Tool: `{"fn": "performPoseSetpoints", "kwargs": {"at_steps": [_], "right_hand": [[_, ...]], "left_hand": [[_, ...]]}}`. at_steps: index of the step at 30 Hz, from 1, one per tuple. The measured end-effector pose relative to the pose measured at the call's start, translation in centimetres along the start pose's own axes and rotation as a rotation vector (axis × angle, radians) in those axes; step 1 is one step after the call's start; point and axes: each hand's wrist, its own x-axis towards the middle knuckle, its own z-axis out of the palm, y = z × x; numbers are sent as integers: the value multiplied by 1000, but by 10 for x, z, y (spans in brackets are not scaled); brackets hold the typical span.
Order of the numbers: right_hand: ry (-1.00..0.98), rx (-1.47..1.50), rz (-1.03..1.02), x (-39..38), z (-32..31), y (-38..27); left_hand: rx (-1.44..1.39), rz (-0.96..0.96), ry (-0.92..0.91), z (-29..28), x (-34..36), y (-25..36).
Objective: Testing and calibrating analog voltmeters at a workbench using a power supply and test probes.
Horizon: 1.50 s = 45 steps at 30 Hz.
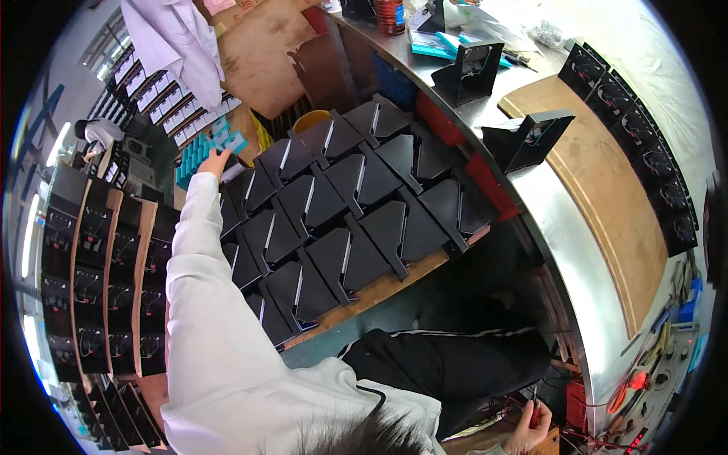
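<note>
My left arm stretches far forward on the left. My left hand [216,164] is at a group of small teal boxes [194,159], its fingers closed at the edge of one tilted teal box [236,142]. Low on the right, my right hand [530,429] is closed around a slim tool with a red handle [535,414] and a thin dark tip; its exact kind is too small to tell. Beside my left arm, black angular housings [327,262] stand in rows on a wooden board [364,290].
To the right runs a metal bench [565,227] with a wooden board [607,189], black housings [527,140] and hand tools [644,379]. Shelves of wired black units [95,280] stand at left. Another person [100,134] works at far left. A yellow bucket [311,120] stands behind the housings.
</note>
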Motion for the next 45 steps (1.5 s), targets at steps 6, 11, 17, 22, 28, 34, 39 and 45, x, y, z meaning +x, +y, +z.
{"fn": "performPoseSetpoints", "kwargs": {"at_steps": [6, 11, 17, 22, 28, 34, 39, 45], "right_hand": [[157, 37, -128, -2, -4, 20], [228, -41, -111, 9, 14, -4], [410, 27, -344, 51, -13, -48], [496, 207, -444, 109, -34, -48], [528, 31, -481, 130, -48, -38], [526, -8, -480, 136, -52, -38], [563, 3, -576, 139, -52, -35], [501, -3, -549, 134, -54, -31]], "left_hand": [[-235, 109, -249, 48, 26, -23], [-120, 105, -17, 47, 32, 3], [-378, 456, 672, -158, -23, 189], [-767, 998, 949, -349, -147, 421], [-731, 1722, 958, -454, -213, 724], [-663, 1460, 1099, -463, -223, 956], [-782, 1400, 931, -464, -221, 989], [-650, 1872, 1214, -417, -246, 880]]}}
